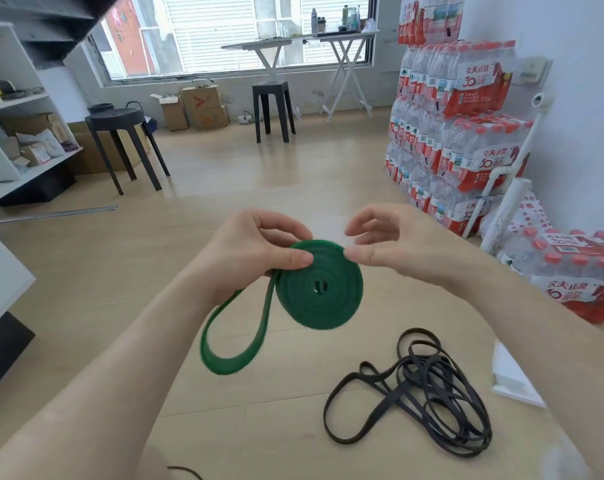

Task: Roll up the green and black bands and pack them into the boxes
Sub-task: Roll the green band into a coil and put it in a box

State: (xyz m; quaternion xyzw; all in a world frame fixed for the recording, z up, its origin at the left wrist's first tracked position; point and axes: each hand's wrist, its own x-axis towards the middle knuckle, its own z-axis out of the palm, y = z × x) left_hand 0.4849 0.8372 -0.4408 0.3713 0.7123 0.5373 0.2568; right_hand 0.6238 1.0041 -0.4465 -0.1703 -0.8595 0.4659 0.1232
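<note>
A green band (319, 285) is wound into a flat coil held in the air over the light wooden table (259, 427), with a loose loop of it hanging down to the left. My left hand (255, 251) pinches the coil's upper left edge between thumb and fingers. My right hand (394, 244) is at the coil's upper right; its thumb tip touches the rim and its other fingers are curled above, apart from the coil. The black bands (428, 386) lie in a loose tangle on the table at the lower right. A white box (511, 375) sits at the table's right edge.
Beyond the table are two dark stools (123, 143), cardboard boxes (196, 105) under the window and white folding tables. Stacked packs of bottled water (460, 133) fill the right side. White shelves (13, 133) stand at the left.
</note>
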